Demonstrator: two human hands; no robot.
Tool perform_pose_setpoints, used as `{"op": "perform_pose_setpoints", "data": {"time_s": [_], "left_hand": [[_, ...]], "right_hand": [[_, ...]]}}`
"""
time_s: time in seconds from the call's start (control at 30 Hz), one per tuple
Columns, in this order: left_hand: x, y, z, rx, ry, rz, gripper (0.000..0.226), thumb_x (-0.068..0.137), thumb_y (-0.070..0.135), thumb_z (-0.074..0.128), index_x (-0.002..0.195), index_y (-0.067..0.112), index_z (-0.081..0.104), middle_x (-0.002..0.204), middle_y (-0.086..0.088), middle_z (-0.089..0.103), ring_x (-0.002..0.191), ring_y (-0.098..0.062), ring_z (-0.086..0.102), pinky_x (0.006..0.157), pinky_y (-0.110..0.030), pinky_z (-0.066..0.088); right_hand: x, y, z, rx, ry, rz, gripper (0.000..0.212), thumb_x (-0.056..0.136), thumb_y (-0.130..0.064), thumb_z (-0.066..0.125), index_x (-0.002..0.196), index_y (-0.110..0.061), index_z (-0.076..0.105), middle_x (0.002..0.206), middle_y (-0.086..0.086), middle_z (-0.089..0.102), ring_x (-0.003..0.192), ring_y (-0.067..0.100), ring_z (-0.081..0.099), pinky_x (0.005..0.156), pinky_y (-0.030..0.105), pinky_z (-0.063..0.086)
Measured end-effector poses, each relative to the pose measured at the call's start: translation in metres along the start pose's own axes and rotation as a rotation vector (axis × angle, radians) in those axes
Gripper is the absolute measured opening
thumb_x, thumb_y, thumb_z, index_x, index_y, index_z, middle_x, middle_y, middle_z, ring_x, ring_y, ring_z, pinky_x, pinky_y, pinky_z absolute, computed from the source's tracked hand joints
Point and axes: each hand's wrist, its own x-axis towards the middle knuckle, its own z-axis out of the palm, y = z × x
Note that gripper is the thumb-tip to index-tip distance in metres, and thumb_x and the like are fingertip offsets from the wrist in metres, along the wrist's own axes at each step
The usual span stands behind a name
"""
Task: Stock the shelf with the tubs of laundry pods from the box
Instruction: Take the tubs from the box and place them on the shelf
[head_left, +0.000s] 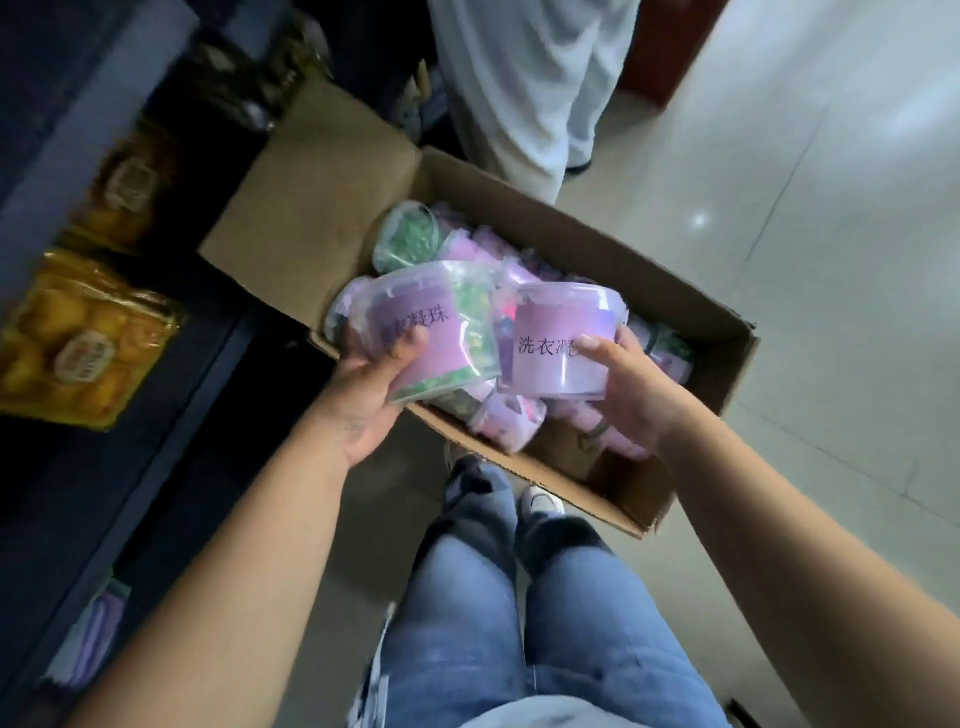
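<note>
1. A shop aisle with a pale tiled floor (831, 260); a dark shelf (156, 441) runs down the left, with yellow packs (78, 338) on it.
2. An open box (623, 270) stands just beside the shelf, with loose tubs (467, 244) heaped inside, several on their sides.
3. The left hand (363, 395) grasps the left tub (431, 332), thumb across its purple label, above the box's near rim.
4. Just beside it is the right tub (561, 343), gripped by the right hand (639, 384), thumb on the label and fingers behind.
5. Likely handling: clear, thin-walled plastic, fairly light, smooth and a little slippery. The wall may flex under a hard squeeze, and the snap lid could pop.
6. Best hold, by judgement: round the lower wall or under the base, not by the lid rim.
</note>
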Motion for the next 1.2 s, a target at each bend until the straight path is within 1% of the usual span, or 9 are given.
{"op": "perform_pose_setpoints", "data": {"time_s": [0.13,0.23,0.4,0.5,0.57,0.67,0.9,1.1,1.2], "left_hand": [[-0.068,0.043,0.004,-0.005,0.061,0.200,0.127,0.034,0.044,0.090,0.140,0.021,0.024,0.140,-0.009,0.042,0.126,-0.023,0.047,0.086,-0.034,0.054],[-0.125,0.064,0.005,-0.057,0.160,0.327,0.123,0.032,0.043,0.091,0.137,0.023,0.030,0.133,-0.004,0.050,0.120,-0.018,0.053,0.080,-0.029,0.054],[-0.228,0.095,-0.002,-0.020,0.300,0.517,0.124,0.029,0.051,0.089,0.134,0.021,0.031,0.123,-0.001,0.058,0.113,-0.011,0.058,0.083,-0.027,0.054],[-0.289,0.108,-0.014,-0.064,0.376,0.644,0.116,0.022,0.042,0.092,0.123,0.021,0.038,0.096,0.007,0.069,0.095,-0.007,0.066,0.071,-0.023,0.055],[-0.323,0.113,-0.024,-0.126,0.441,0.712,0.114,0.019,0.036,0.093,0.120,0.020,0.043,0.094,0.006,0.071,0.091,-0.009,0.068,0.066,-0.024,0.055],[-0.370,0.114,-0.045,-0.202,0.520,0.808,0.109,0.012,0.031,0.094,0.112,0.024,0.051,0.090,0.006,0.073,0.085,-0.008,0.070,0.060,-0.023,0.055],[-0.478,0.099,-0.123,-0.266,0.673,0.954,0.105,0.010,0.032,0.094,0.107,0.028,0.052,0.092,0.006,0.072,0.086,-0.008,0.069,0.063,-0.022,0.056],[-0.570,0.082,-0.203,-0.196,0.918,1.015,0.150,0.001,0.037,0.091,0.138,0.021,0.033,0.109,0.003,0.060,0.100,-0.011,0.058,0.076,-0.023,0.055],[-0.596,0.080,-0.237,-0.157,0.933,1.022,0.128,0.001,0.038,0.091,0.120,0.031,0.045,0.106,0.006,0.062,0.096,-0.006,0.061,0.074,-0.018,0.055]], "right_hand": [[-0.033,-0.040,0.052,0.023,-0.122,-0.155,0.098,0.032,-0.042,0.090,0.113,-0.023,0.038,0.112,0.005,0.053,0.089,0.018,0.063,0.069,0.041,0.057],[-0.057,-0.062,0.092,-0.084,-0.256,-0.239,0.120,0.028,-0.049,0.091,0.129,-0.013,0.036,0.124,0.017,0.052,0.105,0.031,0.060,0.077,0.045,0.055],[-0.111,-0.088,0.161,-0.204,-0.546,-0.326,0.127,0.027,-0.051,0.090,0.132,-0.006,0.035,0.111,0.016,0.057,0.089,0.025,0.065,0.058,0.032,0.055],[-0.141,-0.091,0.208,-0.292,-0.677,-0.347,0.131,0.027,-0.052,0.090,0.136,-0.009,0.032,0.126,0.021,0.052,0.102,0.032,0.062,0.066,0.038,0.056],[-0.160,-0.090,0.239,-0.349,-0.758,-0.381,0.129,0.027,-0.053,0.090,0.135,-0.011,0.033,0.130,0.021,0.051,0.110,0.034,0.059,0.076,0.041,0.056],[-0.187,-0.080,0.289,-0.417,-0.845,-0.425,0.118,0.023,-0.056,0.088,0.125,-0.020,0.039,0.124,0.012,0.054,0.105,0.025,0.061,0.079,0.037,0.054],[-0.237,-0.012,0.413,-0.564,-1.016,-0.466,0.111,0.018,-0.061,0.085,0.115,-0.023,0.047,0.113,0.004,0.063,0.092,0.014,0.067,0.067,0.028,0.054],[-0.272,0.065,0.516,-0.702,-1.146,-0.498,0.104,0.029,-0.053,0.086,0.119,-0.022,0.045,0.115,0.004,0.063,0.101,0.016,0.064,0.080,0.030,0.054],[-0.279,0.090,0.553,-0.696,-1.175,-0.474,0.099,0.041,-0.039,0.079,0.128,-0.026,0.033,0.114,-0.001,0.057,0.100,0.013,0.062,0.080,0.028,0.057]]}}
